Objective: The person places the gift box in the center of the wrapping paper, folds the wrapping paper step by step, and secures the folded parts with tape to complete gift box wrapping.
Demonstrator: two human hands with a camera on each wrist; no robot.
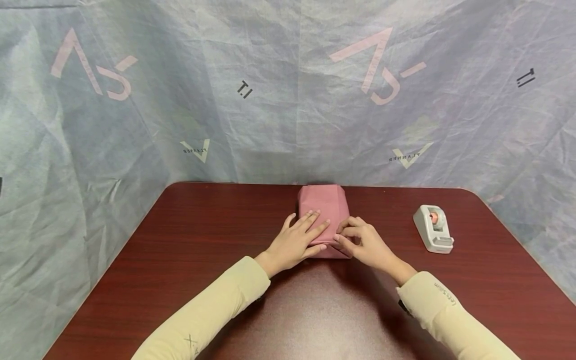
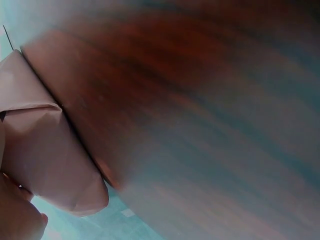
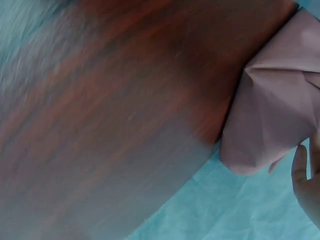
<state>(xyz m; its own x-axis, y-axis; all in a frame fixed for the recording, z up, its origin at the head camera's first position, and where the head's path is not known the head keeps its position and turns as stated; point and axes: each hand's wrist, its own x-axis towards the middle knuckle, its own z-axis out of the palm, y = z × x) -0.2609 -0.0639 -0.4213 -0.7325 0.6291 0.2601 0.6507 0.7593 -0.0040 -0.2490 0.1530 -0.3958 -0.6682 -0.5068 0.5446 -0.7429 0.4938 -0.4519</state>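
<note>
A box wrapped in pink paper (image 1: 321,197) stands near the far edge of the table, its near end folded into creased flaps. My left hand (image 1: 294,242) rests on its top with the fingers spread, the thumb along the near edge. At the near right corner, my right hand (image 1: 366,242) has its fingers curled and pinches the edge of the paper between thumb and forefinger. Folded paper on the box (image 2: 50,155) shows at the left of the left wrist view. In the right wrist view, fingers (image 3: 300,165) reach up beside the wrapped box (image 3: 270,115).
A white tape dispenser (image 1: 434,230) with a roll of tape stands to the right on the dark red-brown wooden table (image 1: 216,225). Behind the table and along both sides hangs a grey-blue printed cloth (image 1: 270,120).
</note>
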